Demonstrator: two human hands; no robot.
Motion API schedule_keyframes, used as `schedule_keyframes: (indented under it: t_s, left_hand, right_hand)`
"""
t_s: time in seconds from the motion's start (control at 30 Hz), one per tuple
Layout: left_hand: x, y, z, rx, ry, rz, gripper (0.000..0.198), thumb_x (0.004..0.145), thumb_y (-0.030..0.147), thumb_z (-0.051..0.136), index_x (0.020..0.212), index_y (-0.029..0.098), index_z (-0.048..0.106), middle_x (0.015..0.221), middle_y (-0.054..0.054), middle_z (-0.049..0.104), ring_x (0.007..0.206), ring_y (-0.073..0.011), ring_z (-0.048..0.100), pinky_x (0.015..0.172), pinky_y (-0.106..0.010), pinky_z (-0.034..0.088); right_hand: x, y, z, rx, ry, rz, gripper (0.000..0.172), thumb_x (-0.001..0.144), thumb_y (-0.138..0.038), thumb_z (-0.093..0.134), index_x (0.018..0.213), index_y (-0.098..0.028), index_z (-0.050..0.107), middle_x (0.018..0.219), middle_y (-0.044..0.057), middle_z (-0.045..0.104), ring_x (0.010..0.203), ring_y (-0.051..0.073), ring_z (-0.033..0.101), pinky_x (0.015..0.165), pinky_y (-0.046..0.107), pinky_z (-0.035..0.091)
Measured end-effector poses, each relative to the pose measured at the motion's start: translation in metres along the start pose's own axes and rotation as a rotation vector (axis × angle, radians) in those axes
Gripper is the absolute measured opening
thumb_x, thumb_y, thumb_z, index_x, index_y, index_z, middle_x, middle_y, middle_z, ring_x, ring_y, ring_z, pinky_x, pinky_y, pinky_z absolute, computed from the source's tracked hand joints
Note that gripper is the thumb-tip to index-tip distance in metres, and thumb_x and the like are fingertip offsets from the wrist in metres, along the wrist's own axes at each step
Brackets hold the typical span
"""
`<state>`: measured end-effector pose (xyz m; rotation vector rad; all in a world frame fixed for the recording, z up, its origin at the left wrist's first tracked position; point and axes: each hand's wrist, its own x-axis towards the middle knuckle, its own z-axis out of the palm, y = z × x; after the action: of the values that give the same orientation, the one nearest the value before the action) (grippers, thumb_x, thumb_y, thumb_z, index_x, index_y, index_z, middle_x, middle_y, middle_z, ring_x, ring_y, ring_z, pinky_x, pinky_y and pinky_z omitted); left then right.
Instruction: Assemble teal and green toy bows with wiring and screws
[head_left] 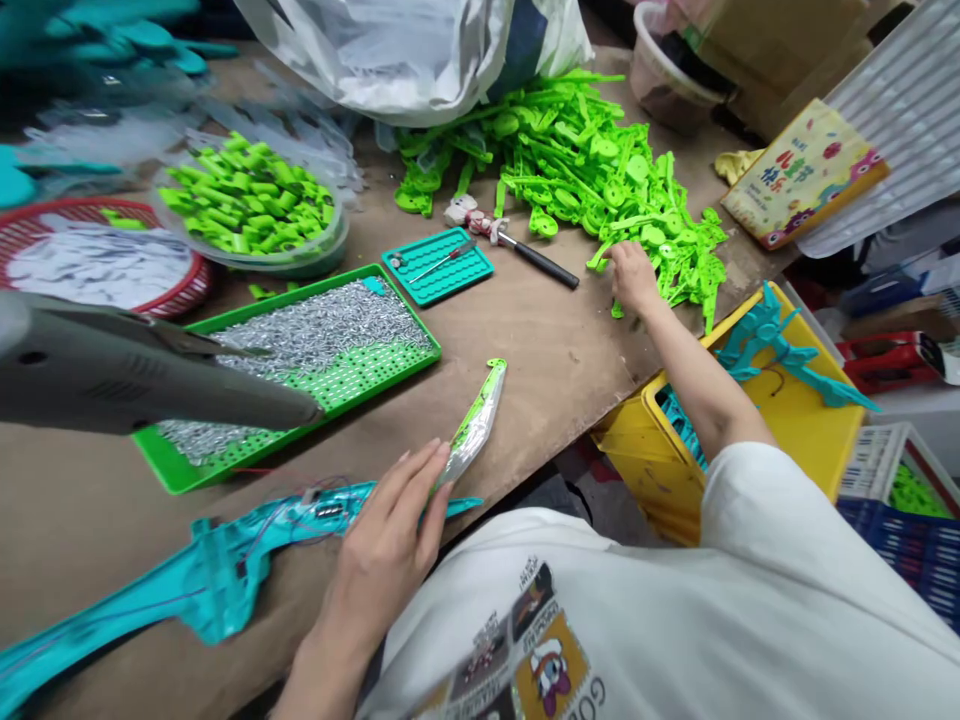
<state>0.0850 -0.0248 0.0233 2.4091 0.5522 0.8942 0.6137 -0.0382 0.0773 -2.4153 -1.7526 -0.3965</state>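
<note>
My left hand holds a long, narrow bright green part with a clear, shiny blade-like cover, its lower end hidden by my fingers. Beneath and beside that hand lies a turquoise sword-shaped plastic shell with thin wires and small metal pieces inside. Out at the right, my right hand is at the near edge of a heap of bright green plastic parts, fingers closed around a green piece.
A grey power screwdriver juts over a green tray of screws. Behind are a teal tray, a black-handled tool, a tub of green pieces and a red basket. A yellow bin stands right of the table.
</note>
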Motion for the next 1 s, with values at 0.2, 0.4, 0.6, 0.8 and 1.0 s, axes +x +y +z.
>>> schedule_keyframes:
  t_s: [0.2,0.4,0.6,0.8,1.0]
  left_hand:
    - [-0.002,0.002,-0.003,0.008,-0.005,0.02,0.071,0.091,0.009,0.07,0.155,0.028,0.046,0.139,-0.01,0.066,0.122,-0.0256,0.069,0.112,-0.048,0.056]
    - [-0.004,0.0,-0.015,0.037,0.033,-0.063,0.065,0.091,0.009,0.07,0.151,0.027,0.052,0.136,-0.008,0.069,0.119,-0.0239,0.07,0.111,-0.042,0.056]
    - [-0.004,0.001,-0.026,0.0,0.136,-0.279,0.057,0.094,0.015,0.067,0.148,0.027,0.055,0.135,-0.009,0.07,0.119,-0.0249,0.069,0.109,-0.044,0.055]
    - [0.014,0.025,-0.023,-0.245,0.13,-0.394,0.083,0.093,0.032,0.071,0.164,0.026,0.028,0.157,-0.015,0.047,0.138,-0.0301,0.057,0.109,-0.047,0.056]
    - [0.033,0.031,0.003,-0.08,0.038,-0.281,0.076,0.09,0.031,0.075,0.156,0.018,0.04,0.149,-0.02,0.05,0.141,-0.0334,0.052,0.117,-0.052,0.048]
  right_hand:
    - [0.014,-0.004,0.009,-0.045,-0.064,-0.015,0.027,0.101,-0.018,0.039,0.108,-0.016,0.065,0.115,0.015,0.065,0.124,0.032,0.054,0.109,0.055,0.043]
    - [0.032,-0.024,-0.027,0.149,0.374,-0.022,0.035,0.104,-0.028,0.038,0.13,-0.02,0.06,0.123,0.015,0.062,0.125,0.03,0.057,0.108,0.054,0.047]
    - [0.045,-0.063,-0.099,0.358,0.965,-0.031,0.032,0.104,-0.043,0.046,0.124,-0.026,0.064,0.123,0.011,0.065,0.121,0.028,0.064,0.108,0.048,0.048]
    - [-0.001,-0.16,-0.107,1.181,0.59,0.218,0.01,0.092,-0.041,0.07,0.093,-0.031,0.067,0.086,-0.004,0.064,0.071,0.012,0.065,0.076,0.033,0.062]
    - [-0.066,-0.233,-0.04,1.671,-0.195,0.638,0.035,0.081,-0.043,0.082,0.098,-0.022,0.06,0.071,-0.007,0.065,0.059,0.009,0.065,0.062,0.024,0.063]
